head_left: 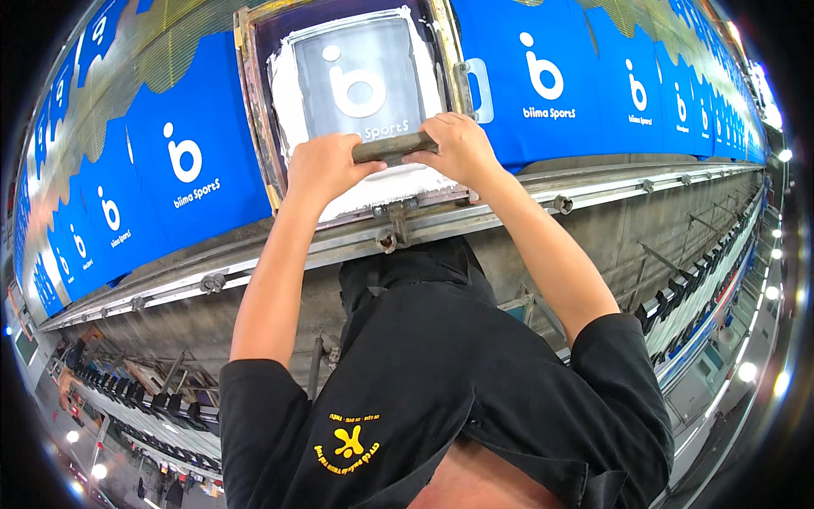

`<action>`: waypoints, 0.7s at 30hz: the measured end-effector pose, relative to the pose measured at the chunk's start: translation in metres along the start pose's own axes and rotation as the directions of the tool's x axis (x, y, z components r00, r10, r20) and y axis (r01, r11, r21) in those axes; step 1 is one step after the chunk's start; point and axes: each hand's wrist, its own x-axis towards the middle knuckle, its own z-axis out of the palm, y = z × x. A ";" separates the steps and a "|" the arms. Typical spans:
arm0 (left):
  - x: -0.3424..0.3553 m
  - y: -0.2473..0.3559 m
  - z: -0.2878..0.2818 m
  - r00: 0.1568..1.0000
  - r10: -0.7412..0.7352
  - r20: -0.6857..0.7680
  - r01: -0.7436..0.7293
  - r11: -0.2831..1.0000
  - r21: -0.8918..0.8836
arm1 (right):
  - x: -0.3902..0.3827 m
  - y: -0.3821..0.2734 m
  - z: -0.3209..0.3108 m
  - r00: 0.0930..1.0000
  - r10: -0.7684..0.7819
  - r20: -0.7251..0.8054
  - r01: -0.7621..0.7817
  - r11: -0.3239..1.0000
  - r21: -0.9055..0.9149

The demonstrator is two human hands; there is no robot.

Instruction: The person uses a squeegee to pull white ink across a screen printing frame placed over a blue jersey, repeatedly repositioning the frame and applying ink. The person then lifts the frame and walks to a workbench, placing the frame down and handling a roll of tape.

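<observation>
The left hand [326,165] is closing around the left end of a dull grey-brown bar [390,149], its fingers curling over and its thumb lying along the side nearer the body. The right hand [458,146] is gripping the bar's right end the same way, fingers wrapping over it, thumb pointing inward. Between the two hands, the bar's middle is showing bare.

The bar is lying crosswise inside a shallow rectangular frame [254,119], closer to the frame's near edge than to its far one. The frame is holding white ink [286,102], which is forming a thick border along the sides and spreading toward the near edge. Inside that border a grey mesh window [398,68] is showing a white rounded emblem with a dot above it. A pale loop handle [487,85] is sticking out from the frame's right edge.

The frame is sitting at the near edge of a long worktop [203,42], where a metal rail [627,187] is running. Blue printed panels are covering the worktop to the left [229,136] and right of the frame.
</observation>
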 end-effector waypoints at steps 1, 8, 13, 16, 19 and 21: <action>0.004 0.000 0.001 0.996 -0.026 0.082 0.026 1.000 0.004 | 0.000 0.001 0.000 0.992 0.071 0.104 -0.070 0.997 -0.021; 0.034 -0.013 -0.033 0.933 0.069 0.354 0.003 0.980 -0.199 | 0.022 0.014 -0.019 0.924 0.256 0.286 -0.339 0.893 0.296; 0.081 -0.033 -0.094 0.980 0.095 0.173 -0.081 0.993 -0.087 | 0.048 0.069 -0.038 0.708 0.610 -0.355 -0.505 0.789 0.349; 0.120 -0.046 -0.134 0.993 0.120 -0.011 -0.120 0.992 0.029 | 0.060 0.089 -0.029 0.611 0.713 -0.343 -0.585 0.699 0.411; 0.154 -0.058 -0.154 0.976 0.175 -0.127 -0.174 0.985 0.018 | 0.064 0.088 -0.021 0.598 0.797 -0.085 -0.637 0.537 0.553; 0.166 -0.061 -0.155 0.971 0.202 -0.129 -0.191 0.977 0.091 | 0.065 0.080 -0.021 0.587 0.810 0.007 -0.649 0.465 0.601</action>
